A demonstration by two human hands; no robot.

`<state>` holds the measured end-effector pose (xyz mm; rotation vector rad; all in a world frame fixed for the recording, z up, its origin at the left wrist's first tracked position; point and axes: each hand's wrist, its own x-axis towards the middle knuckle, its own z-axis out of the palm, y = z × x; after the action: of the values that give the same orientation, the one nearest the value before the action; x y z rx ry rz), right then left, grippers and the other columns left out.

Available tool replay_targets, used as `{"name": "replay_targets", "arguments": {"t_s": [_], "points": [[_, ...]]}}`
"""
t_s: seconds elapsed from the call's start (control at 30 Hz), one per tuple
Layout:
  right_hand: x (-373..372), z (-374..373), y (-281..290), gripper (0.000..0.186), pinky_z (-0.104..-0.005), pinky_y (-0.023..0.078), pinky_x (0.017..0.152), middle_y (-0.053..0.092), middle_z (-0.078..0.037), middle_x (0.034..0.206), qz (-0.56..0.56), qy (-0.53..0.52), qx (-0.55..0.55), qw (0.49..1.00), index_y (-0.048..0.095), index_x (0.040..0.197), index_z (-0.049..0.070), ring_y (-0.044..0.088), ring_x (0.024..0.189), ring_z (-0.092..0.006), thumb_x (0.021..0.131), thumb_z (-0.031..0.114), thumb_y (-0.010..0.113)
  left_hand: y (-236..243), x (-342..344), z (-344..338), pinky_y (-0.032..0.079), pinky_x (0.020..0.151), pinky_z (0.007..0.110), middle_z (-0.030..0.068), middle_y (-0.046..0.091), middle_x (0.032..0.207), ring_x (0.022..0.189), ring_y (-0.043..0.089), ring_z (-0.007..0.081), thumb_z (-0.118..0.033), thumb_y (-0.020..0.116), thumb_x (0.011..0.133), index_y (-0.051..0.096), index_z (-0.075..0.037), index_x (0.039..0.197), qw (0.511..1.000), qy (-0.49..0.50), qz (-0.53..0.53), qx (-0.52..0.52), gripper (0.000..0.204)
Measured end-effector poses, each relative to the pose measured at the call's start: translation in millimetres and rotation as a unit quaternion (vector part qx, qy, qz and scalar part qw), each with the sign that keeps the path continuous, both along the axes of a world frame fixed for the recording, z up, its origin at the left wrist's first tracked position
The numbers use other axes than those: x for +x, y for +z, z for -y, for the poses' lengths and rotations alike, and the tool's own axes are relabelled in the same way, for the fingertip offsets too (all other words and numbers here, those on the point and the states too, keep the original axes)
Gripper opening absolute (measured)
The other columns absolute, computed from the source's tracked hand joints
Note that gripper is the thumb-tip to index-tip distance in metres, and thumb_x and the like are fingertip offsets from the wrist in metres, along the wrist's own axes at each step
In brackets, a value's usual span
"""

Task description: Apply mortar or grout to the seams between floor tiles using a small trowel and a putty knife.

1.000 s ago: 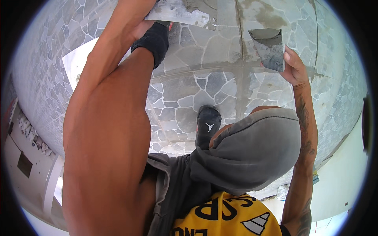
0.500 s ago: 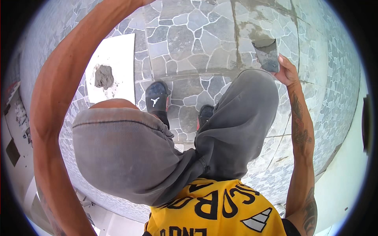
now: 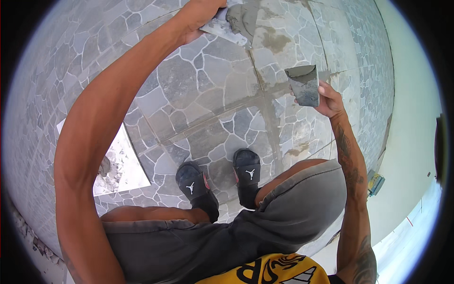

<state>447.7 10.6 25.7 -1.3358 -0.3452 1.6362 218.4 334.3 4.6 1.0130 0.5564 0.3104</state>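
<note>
At the top, my left hand [image 3: 201, 16] is closed around the edge of a pale, smeared flat plate [image 3: 221, 29]. A mound of wet grey mortar [image 3: 242, 21] lies on that plate. On the right, my right hand [image 3: 331, 100] grips a grey, tapered flat spreader [image 3: 305, 90], thumb at its side and fingers mostly behind it. Wet mortar [image 3: 302, 71] coats the spreader's far edge. Both tools are held apart, above a floor [image 3: 203, 85] of grey stone-patterned tiles.
A white board [image 3: 130, 163] with a patch of grey mortar lies on the floor at left, partly behind my left forearm. Damp grey joints [image 3: 268, 116] run between the tiles. A pale wall [image 3: 404, 142] rises at right, with a small greenish object [image 3: 375, 183] near its foot.
My view has shifted, and the white board now sits lower left. My left hand has come into sight with the mortar-laden plate. The spreader stays in my right hand.
</note>
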Motion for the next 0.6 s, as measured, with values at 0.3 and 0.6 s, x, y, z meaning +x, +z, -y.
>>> {"name": "replay_targets", "arguments": {"t_s": [0.3, 0.6], "points": [[23.6, -53.8, 127.4, 0.079, -0.0491, 0.051, 0.093, 0.051, -0.031, 0.129, 0.112, 0.170, 0.026, 0.979, 0.037, 0.139, -0.010, 0.059, 0.114, -0.0385, 0.084, 0.042, 0.062, -51.9, -46.7, -4.8, 0.055, 0.075, 0.033, 0.0068, 0.060, 0.096, 0.081, 0.062, 0.0161, -0.018, 0.047, 0.092, 0.054, -0.004, 0.110, 0.990, -0.009, -0.134, -0.048, 0.023], [34.0, -120.6, 44.8, 0.071, -0.0422, 0.051, 0.095, 0.058, -0.024, 0.123, 0.102, 0.426, 0.083, 0.895, 0.041, 0.139, -0.007, 0.060, 0.112, -0.0279, 0.088, 0.039, 0.060, -50.9, -97.3, 20.5, 0.054, 0.077, 0.033, 0.0046, 0.059, 0.100, 0.082, 0.060, 0.0143, -0.024, 0.051, 0.092, 0.055, -0.005, 0.114, 0.977, 0.051, -0.207, -0.016, 0.029]]}}
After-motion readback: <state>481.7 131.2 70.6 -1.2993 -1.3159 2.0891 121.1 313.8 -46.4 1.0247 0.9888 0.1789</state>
